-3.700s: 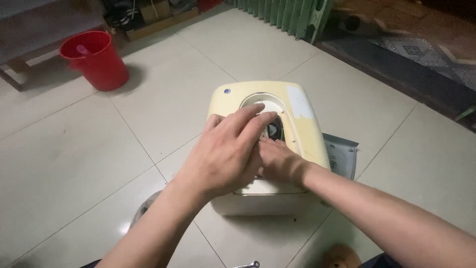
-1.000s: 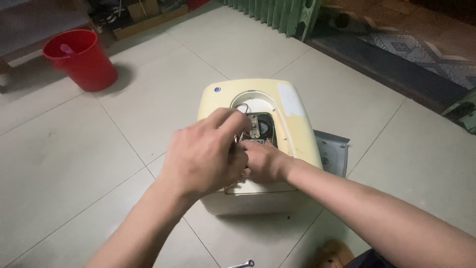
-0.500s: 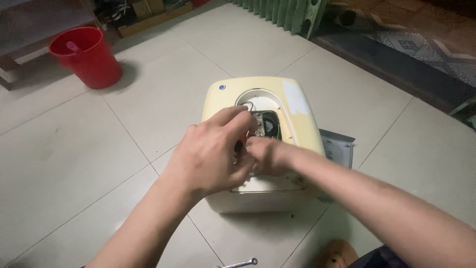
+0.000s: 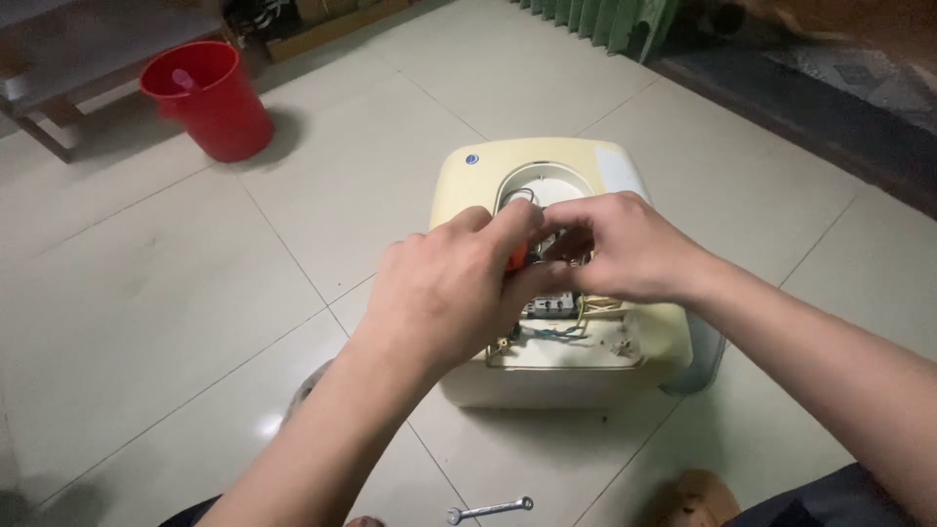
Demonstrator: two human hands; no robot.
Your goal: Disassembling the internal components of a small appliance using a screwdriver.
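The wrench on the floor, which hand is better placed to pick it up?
Probably the left hand. Its forearm passes nearest the wrench, which lies on the tiles just beside it. The right hand works over the open cream appliance, farther away.

Heater casing (image 4: pixel 468 185): cream plastic, smooth, slight sheen. Floor tiles (image 4: pixel 146 293) were glossy ceramic, reflecting light. Bucket (image 4: pixel 210 98) at 10 o'clock: red plastic, smooth. Wrench (image 4: pixel 490 509) at 6 o'clock: bright bare metal. Wires (image 4: pixel 556 332) in the open bay looked plastic-insulated. Bench (image 4: pixel 59 59) at 10 o'clock: matt wood.
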